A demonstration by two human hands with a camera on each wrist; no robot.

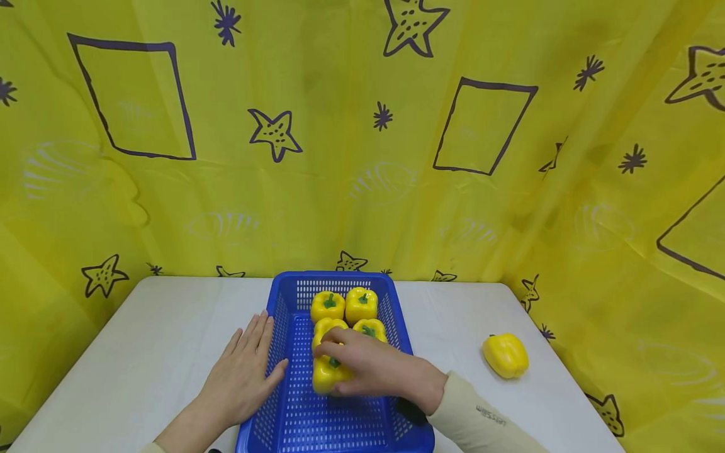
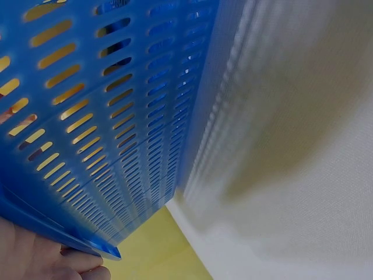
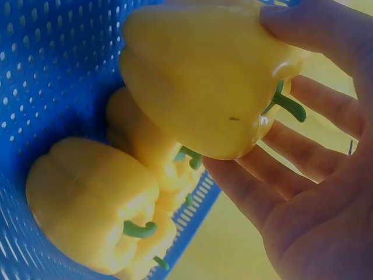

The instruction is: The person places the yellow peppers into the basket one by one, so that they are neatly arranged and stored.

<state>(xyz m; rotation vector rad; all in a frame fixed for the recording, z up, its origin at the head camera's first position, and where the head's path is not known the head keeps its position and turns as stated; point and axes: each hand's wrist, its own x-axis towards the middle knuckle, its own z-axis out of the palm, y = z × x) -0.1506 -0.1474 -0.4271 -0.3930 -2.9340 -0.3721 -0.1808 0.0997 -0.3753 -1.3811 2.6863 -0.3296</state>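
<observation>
Six yellow bell peppers show in the head view: five inside the single blue basket (image 1: 294, 402) and one loose pepper (image 1: 505, 355) lying on the white table (image 1: 141, 352), well apart to the basket's right. Of the five, two stand side by side at the far wall, the far-left pepper (image 1: 327, 306) and the far-right pepper (image 1: 361, 304); two more sit just in front of them, the middle-left pepper (image 1: 327, 328) and the middle-right pepper (image 1: 370, 328); and the fifth, the held pepper (image 1: 330, 372), is nearest the person on the left half of the basket floor. The right hand (image 1: 379, 371) reaches in from the near right and its fingers curl over and around this held pepper, thumb on one side and fingers spread along the other; in the right wrist view the green stem points toward the palm and lies between the fingers. The left hand (image 1: 240, 374) lies flat on the table with fingers straight and together, its thumb side touching the basket's left wall from outside. Two hands, one basket, one table, all before a yellow patterned curtain (image 1: 362, 138).
</observation>
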